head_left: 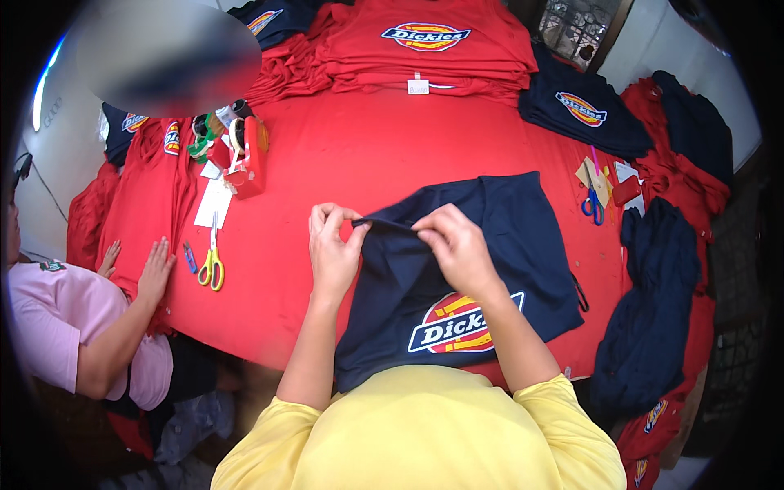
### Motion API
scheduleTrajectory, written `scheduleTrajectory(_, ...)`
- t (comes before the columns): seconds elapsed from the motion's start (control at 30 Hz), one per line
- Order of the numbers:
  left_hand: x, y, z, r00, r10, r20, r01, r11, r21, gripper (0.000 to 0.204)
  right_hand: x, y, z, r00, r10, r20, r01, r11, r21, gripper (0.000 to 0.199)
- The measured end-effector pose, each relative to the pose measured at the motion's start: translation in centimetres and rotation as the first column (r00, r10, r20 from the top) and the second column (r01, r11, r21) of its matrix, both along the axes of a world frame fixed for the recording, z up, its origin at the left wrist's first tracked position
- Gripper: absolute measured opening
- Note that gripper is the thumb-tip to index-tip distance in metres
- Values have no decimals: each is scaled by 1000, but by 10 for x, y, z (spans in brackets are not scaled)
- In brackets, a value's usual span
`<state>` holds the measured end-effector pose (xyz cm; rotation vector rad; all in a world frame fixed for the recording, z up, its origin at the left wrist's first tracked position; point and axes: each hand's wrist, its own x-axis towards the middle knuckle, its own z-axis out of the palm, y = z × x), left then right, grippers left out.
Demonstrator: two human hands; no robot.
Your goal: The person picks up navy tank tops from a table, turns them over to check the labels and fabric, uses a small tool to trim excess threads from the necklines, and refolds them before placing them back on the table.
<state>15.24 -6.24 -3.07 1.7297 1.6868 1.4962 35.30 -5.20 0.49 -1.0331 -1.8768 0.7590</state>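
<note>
A navy garment (pixel 514 233) with a large red, yellow and white print lies spread in front of me on the red-covered table (pixel 343 147). Its upper left edge is lifted and stretched between my hands. My left hand (pixel 333 245) pinches one end of that edge between thumb and fingers. A short way to the right, my right hand (pixel 456 249) pinches the same edge, and its forearm covers part of the print. A small black loop (pixel 582 296) shows at the garment's right side.
Yellow-handled scissors (pixel 212 265), a small blue cutter (pixel 189 257) and a red tape dispenser (pixel 250 159) lie left. Folded red shirts (pixel 433 61) are stacked at the back. Blue scissors (pixel 593 206) and a bunched navy garment (pixel 645 314) lie right. A person in pink (pixel 69 327) sits left.
</note>
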Motion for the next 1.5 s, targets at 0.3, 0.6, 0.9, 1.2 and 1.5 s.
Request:
scheduleTrajectory(0.3, 14, 0, -40, 92, -25, 995, 461, 887, -21, 15, -26, -29, -49, 979, -133, 156, 37, 865, 501, 17)
scheduleTrajectory(0.6, 23, -14, -37, -251, -46, 967, 470, 867, 163, 24, -15, -24, -64, 984, -170, 46, 122, 846, 518, 14)
scheduleTrajectory(0.9, 31, -17, -29, 298, -50, 953, 353, 934, -62, 25, -10, -23, -68, 986, -167, 21, 136, 862, 488, 15)
scheduleTrajectory(1.2, 32, -20, -30, 251, -30, 967, 323, 945, -55, 21, -6, -20, -75, 985, -173, 24, 142, 874, 464, 16)
scheduleTrajectory(1.5, 36, -17, -29, 224, 80, 971, 309, 939, -149, 10, -1, -16, -74, 986, -162, 39, 129, 889, 440, 17)
